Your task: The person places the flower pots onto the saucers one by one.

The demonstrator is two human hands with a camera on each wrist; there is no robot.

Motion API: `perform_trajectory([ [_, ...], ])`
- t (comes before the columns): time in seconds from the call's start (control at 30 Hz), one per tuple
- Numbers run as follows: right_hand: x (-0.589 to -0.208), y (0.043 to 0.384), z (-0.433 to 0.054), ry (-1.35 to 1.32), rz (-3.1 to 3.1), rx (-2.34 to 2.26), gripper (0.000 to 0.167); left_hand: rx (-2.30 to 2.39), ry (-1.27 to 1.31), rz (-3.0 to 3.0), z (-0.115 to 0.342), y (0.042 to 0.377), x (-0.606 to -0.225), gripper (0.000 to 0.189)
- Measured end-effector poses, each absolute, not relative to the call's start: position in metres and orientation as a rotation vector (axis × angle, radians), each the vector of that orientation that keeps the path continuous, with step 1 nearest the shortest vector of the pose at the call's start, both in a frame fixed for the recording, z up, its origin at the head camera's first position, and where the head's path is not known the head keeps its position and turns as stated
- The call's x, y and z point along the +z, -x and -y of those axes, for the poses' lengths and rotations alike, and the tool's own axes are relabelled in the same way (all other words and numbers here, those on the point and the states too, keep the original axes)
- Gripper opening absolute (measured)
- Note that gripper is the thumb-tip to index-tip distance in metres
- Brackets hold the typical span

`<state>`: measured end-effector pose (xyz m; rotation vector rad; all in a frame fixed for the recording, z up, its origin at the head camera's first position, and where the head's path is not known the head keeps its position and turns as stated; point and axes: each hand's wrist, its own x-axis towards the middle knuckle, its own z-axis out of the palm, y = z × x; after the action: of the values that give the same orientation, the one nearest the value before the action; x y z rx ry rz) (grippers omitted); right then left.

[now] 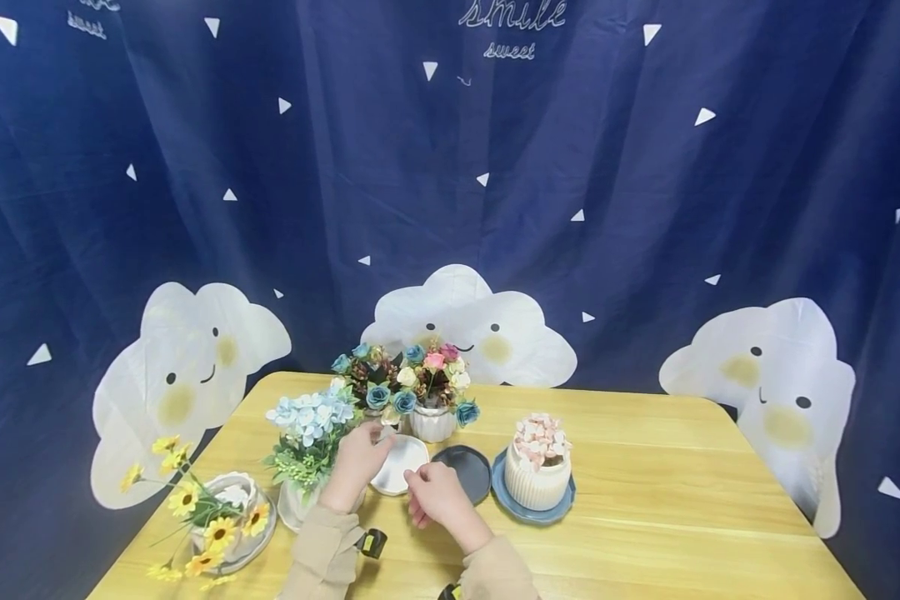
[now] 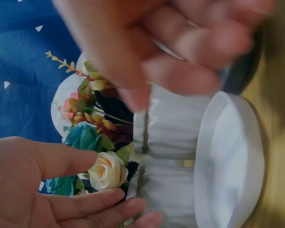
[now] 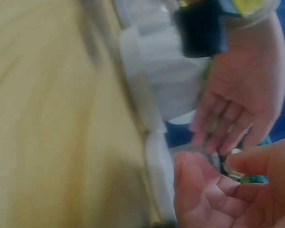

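My left hand (image 1: pixel 358 460) reaches toward the back pot of blue roses (image 1: pixel 378 396). In the left wrist view its fingers and thumb spread apart beside a cream rose (image 2: pixel 106 171), overlapping the flowers. My right hand (image 1: pixel 440 493) hovers at the near right edge of the white saucer (image 1: pixel 405 467), its fingers loosely bent with nothing between them. The right wrist view shows this hand (image 3: pixel 218 194) close by the saucer's rim (image 3: pixel 157 166). Behind the saucer stand two white pots, one (image 2: pixel 173 123) with a pink rose above it. A dark round saucer (image 1: pixel 468 477) lies right of the white one.
At the right, a ribbed cream pot (image 1: pixel 537 485) of pale pink flowers stands on a blue saucer (image 1: pixel 570 508). To the left are a pot of light blue hydrangeas (image 1: pixel 313 421) and yellow daisies (image 1: pixel 221 532) in a white pot on a grey saucer (image 1: pixel 262 542). A dark blue curtain (image 1: pixel 450 208) hangs behind the wooden table (image 1: pixel 667 500).
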<state>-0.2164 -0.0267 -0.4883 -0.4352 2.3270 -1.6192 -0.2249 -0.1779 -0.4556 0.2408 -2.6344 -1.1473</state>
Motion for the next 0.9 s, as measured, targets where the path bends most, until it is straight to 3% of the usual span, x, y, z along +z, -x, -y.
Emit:
perform_trajectory([
  [0.43,-0.51,0.219,0.039,0.308,-2.412,-1.512,0.04,-1.23,-0.313,2.6,0.184,0.218,-0.439,0.038],
  [0.9,-0.502,0.223,0.051,0.258,-2.716,-1.147,0.04,-1.199,-0.295,2.646,0.192,0.217,-0.435,0.04],
])
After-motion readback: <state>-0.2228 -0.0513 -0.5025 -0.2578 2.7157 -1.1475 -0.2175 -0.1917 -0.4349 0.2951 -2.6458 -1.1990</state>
